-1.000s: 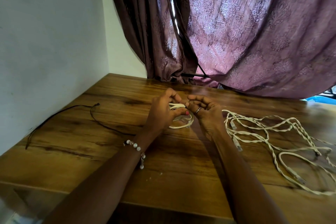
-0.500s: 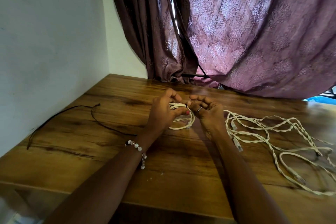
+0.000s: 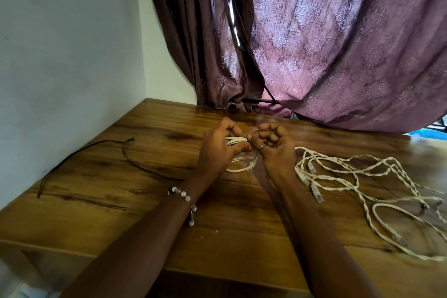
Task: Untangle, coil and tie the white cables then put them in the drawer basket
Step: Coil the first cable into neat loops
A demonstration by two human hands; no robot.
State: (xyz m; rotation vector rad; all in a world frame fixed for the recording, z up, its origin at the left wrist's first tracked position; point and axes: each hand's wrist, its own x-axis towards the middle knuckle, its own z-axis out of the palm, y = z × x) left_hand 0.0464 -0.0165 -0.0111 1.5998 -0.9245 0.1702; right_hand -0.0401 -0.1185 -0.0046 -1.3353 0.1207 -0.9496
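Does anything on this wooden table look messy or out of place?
Yes: the loose white cables right of the hands lie twisted together in a tangle. A thin black cord also trails near the wall. The coiled white cable between both hands looks tidy.

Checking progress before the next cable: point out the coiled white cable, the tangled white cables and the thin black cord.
coiled white cable (image 3: 238, 170), head view, lower loop below the hands.
tangled white cables (image 3: 362, 172), head view, twisted strands right of the right hand.
thin black cord (image 3: 79, 152), head view, stretch near the wall.

White cables (image 3: 358, 176), brown wood-grain table (image 3: 121, 201), purple curtain (image 3: 338, 43) (damask-patterned), black cord (image 3: 79, 155)
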